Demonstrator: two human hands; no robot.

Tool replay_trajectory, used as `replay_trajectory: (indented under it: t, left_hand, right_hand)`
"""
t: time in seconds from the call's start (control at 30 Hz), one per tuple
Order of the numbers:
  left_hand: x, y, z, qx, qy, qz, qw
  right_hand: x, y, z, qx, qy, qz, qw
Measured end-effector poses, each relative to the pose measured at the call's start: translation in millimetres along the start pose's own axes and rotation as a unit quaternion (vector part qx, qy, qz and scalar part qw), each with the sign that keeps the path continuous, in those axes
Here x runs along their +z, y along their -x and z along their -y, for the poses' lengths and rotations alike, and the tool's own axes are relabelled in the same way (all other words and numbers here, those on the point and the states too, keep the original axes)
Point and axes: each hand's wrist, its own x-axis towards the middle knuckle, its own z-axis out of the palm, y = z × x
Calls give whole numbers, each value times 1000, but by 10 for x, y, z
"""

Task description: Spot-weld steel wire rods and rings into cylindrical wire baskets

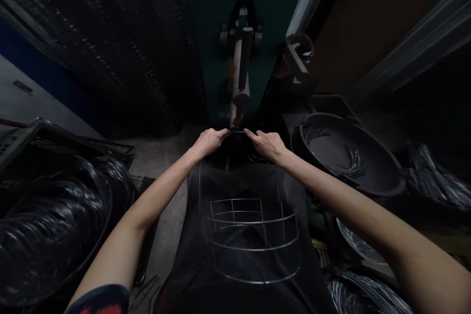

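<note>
A wire basket frame (253,235) of thin metal rods rests over my dark apron, its far end reaching up under the electrode arm (239,78) of a green welding machine (217,34). My left hand (208,141) pinches the frame's far wire just left of the electrode tip. My right hand (267,143) pinches the same wire from the right, index finger stretched toward the tip. Both hands sit close together directly below the electrode.
A round black tub (349,157) holding curved wires stands at the right. Coils of wire rings (55,216) fill a crate at the left, and more wire bundles (368,289) lie at the lower right. Stacked wire mesh (121,34) leans at the upper left.
</note>
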Motion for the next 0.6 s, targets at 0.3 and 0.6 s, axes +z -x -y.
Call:
replay_trajectory:
  t: [0.3,0.6]
  left_hand:
    - [-117,-246,99,38,87,9,995]
    - [-180,-302,78,56,138,31,988]
  right_hand:
    - [-122,-131,-70,5,6,-6,1000]
    - [-171,-146,-109,9,-2,6,1000]
